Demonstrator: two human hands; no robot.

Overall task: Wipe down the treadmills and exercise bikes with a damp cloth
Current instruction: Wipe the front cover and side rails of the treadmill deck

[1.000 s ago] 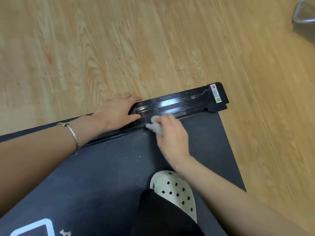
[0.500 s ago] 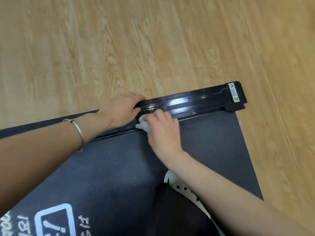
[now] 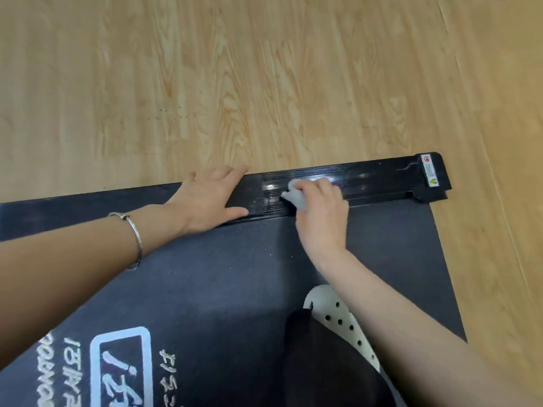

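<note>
The right hand [image 3: 320, 214] curls its fingers round a small pale cloth [image 3: 293, 198], pressing it onto the glossy ribbed end rail [image 3: 382, 179] of the treadmill, about midway along. The left hand [image 3: 205, 201] lies flat on the rail just beside, fingers spread, holding nothing. This looks like the rail-wiping step. The next stroke probably runs toward the corner with the warning sticker [image 3: 429, 174], where the rail drops to open wooden floor [image 3: 264, 83].

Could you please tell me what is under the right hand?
A white cloth, gripped by the right hand, lies on the treadmill's black rail. The hand covers most of the cloth and the rail beneath.
</note>
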